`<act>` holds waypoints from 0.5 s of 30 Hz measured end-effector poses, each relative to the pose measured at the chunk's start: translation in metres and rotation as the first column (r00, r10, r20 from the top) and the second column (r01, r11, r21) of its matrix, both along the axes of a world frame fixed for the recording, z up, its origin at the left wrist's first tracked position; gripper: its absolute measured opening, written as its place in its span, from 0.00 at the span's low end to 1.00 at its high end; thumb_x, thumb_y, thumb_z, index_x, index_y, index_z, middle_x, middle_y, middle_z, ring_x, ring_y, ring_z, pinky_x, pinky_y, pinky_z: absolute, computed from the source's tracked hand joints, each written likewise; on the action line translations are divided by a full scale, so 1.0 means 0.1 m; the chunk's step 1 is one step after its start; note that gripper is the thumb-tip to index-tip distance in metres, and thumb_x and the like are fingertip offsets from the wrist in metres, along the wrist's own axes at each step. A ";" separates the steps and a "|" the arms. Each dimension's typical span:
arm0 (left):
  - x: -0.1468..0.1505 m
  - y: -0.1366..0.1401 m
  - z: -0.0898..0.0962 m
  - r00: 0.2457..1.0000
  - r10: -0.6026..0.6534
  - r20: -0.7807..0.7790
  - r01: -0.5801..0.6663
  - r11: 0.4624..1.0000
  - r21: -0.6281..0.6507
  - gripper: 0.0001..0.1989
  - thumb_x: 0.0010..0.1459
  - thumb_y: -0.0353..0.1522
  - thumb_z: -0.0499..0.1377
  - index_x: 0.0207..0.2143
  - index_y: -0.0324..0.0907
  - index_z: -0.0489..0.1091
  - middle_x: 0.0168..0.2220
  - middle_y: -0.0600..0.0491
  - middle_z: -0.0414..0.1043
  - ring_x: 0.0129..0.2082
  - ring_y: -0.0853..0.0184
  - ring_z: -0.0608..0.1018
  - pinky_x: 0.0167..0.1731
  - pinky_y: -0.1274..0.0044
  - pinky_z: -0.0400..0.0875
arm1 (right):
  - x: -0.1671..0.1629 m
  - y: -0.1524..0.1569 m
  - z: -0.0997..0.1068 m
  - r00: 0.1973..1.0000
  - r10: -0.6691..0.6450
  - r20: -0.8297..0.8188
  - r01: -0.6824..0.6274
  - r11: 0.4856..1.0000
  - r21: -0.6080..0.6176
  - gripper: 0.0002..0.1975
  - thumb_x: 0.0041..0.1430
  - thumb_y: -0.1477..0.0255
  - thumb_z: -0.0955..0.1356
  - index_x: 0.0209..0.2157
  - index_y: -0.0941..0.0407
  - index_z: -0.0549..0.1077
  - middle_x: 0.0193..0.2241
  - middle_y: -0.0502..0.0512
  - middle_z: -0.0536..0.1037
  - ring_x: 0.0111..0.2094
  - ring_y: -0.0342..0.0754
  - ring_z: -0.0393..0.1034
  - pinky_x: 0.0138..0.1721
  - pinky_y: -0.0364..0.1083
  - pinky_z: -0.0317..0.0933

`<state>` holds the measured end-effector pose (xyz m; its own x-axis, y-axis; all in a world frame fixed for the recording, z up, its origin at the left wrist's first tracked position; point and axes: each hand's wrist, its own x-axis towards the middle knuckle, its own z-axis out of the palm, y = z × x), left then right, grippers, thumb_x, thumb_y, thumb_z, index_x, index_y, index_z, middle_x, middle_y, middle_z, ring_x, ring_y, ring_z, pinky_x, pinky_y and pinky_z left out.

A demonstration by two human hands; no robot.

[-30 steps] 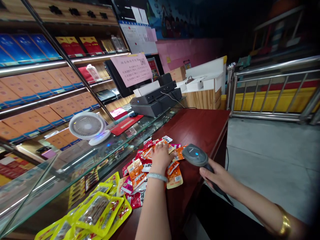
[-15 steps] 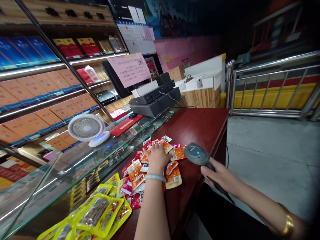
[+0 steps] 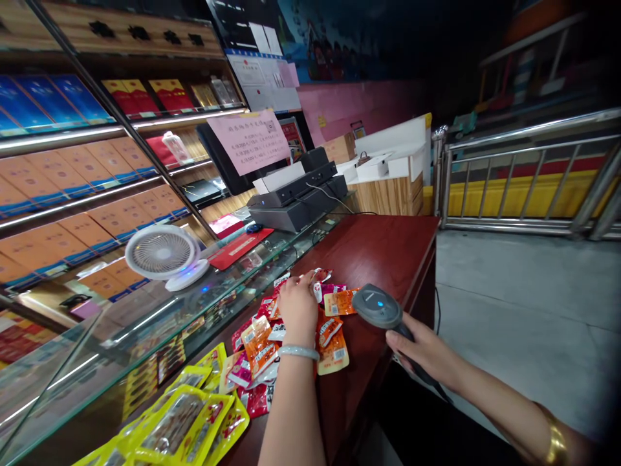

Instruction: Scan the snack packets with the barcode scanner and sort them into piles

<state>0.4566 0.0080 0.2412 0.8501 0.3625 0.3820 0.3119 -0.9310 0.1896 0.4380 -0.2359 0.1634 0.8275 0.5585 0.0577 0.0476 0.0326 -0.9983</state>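
My right hand (image 3: pixel 427 346) is wrapped round the handle of a grey barcode scanner (image 3: pixel 377 305), which shows a small blue light on its top. The scanner's head is held just right of a pile of small snack packets. My left hand (image 3: pixel 299 301) reaches over the far side of that pile, its fingers drawn in on a red and white packet (image 3: pixel 321 275); the fingertips are partly hidden. Orange packets (image 3: pixel 334 349) and a purple-pink packet (image 3: pixel 240 370) lie around the wrist. Nearer to me are several larger yellow-edged snack packets (image 3: pixel 179 421), overlapping.
The packets lie on a dark red wooden counter (image 3: pixel 373 243) beside a glass display case (image 3: pixel 160 323). On the glass stand a white fan (image 3: pixel 162 252), a red folder (image 3: pixel 241 248) and a dark grey cash drawer (image 3: pixel 291 207). A metal railing (image 3: pixel 524 181) stands at the right.
My left hand's spread fingers have drawn together on a packet at the far side of the pile, which has shifted. My right hand keeps the scanner in about the same place.
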 end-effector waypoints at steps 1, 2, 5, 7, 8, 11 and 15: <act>-0.01 0.01 0.02 1.000 0.017 0.022 -0.016 1.000 -0.027 0.22 0.65 0.38 0.46 0.56 0.51 0.70 0.47 0.42 0.74 0.48 0.56 0.74 0.49 0.67 0.64 | 0.00 0.00 0.00 1.000 0.002 0.002 -0.002 1.000 -0.001 0.23 0.62 0.53 0.64 0.49 0.57 0.65 0.16 0.40 0.61 0.16 0.40 0.56 0.18 0.40 0.53; 0.00 0.02 0.04 0.999 0.039 0.037 -0.036 0.997 -0.073 0.22 0.65 0.38 0.46 0.57 0.50 0.69 0.42 0.43 0.76 0.44 0.57 0.76 0.45 0.69 0.66 | 0.00 0.00 0.01 1.000 0.001 0.002 0.000 1.000 -0.002 0.23 0.62 0.53 0.64 0.49 0.57 0.64 0.16 0.40 0.60 0.16 0.40 0.56 0.18 0.40 0.53; 0.07 0.07 0.00 0.998 0.025 0.050 -0.004 0.927 -0.376 0.22 0.64 0.37 0.46 0.58 0.49 0.67 0.31 0.48 0.77 0.33 0.62 0.78 0.37 0.73 0.68 | -0.02 0.00 0.04 1.000 -0.009 -0.016 0.009 1.000 0.000 0.26 0.61 0.53 0.64 0.51 0.58 0.63 0.16 0.39 0.60 0.15 0.39 0.56 0.18 0.40 0.52; 0.15 0.10 -0.07 0.995 -0.043 0.088 0.090 0.741 -0.665 0.22 0.63 0.35 0.49 0.58 0.46 0.67 0.30 0.50 0.77 0.29 0.65 0.78 0.33 0.75 0.69 | -0.03 0.00 0.05 1.000 -0.007 -0.024 0.008 1.000 0.012 0.28 0.61 0.52 0.64 0.53 0.58 0.62 0.17 0.39 0.60 0.16 0.39 0.56 0.18 0.40 0.53; 0.20 0.10 -0.12 0.989 -0.072 0.125 0.143 0.614 -0.777 0.22 0.60 0.33 0.51 0.57 0.43 0.68 0.31 0.50 0.78 0.28 0.67 0.77 0.32 0.76 0.70 | -0.03 0.00 0.05 1.000 -0.004 -0.021 0.005 1.000 0.019 0.28 0.61 0.52 0.64 0.53 0.58 0.62 0.18 0.40 0.60 0.16 0.39 0.56 0.18 0.40 0.53; 0.29 0.08 -0.24 0.968 -0.119 0.219 0.247 0.330 -0.911 0.26 0.50 0.27 0.58 0.54 0.37 0.70 0.34 0.50 0.78 0.27 0.70 0.76 0.31 0.78 0.71 | -0.03 0.00 0.05 1.000 0.001 -0.009 0.000 1.000 0.028 0.27 0.61 0.52 0.64 0.53 0.58 0.62 0.18 0.40 0.61 0.16 0.39 0.56 0.19 0.40 0.54; 0.31 0.02 -0.29 0.952 -0.100 0.290 0.302 0.142 -0.943 0.25 0.49 0.31 0.59 0.52 0.33 0.70 0.36 0.47 0.78 0.27 0.70 0.77 0.25 0.79 0.70 | -0.04 -0.01 0.04 1.000 -0.006 -0.015 0.006 1.000 0.026 0.25 0.60 0.52 0.65 0.49 0.57 0.64 0.17 0.39 0.61 0.16 0.40 0.56 0.18 0.40 0.53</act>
<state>0.4876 0.0096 0.2125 0.9391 0.3422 -0.0321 0.0257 0.0233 0.9994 0.4344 -0.2364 0.1672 0.8318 0.5519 0.0597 0.0328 0.0585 -0.9977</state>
